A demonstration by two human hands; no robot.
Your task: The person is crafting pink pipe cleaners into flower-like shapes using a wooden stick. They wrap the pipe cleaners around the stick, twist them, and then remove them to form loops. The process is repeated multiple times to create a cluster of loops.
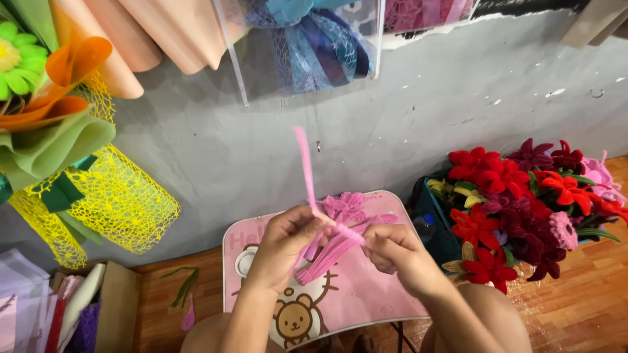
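Both of my hands meet above the middle of the small pink desk [373,297]. My left hand [282,243] is closed around a pink pipe cleaner [303,163] that sticks up tilted from my fingers, and my right hand [392,252] pinches the same strand just beside it. Under my hands a bundle of pink pipe cleaners [327,256] lies on the desk, with finished pink flowers [345,206] near its far edge. Off the desk's right edge stands a bin of red flowers [507,209]; yellow mesh wrap [121,202] hangs to the left
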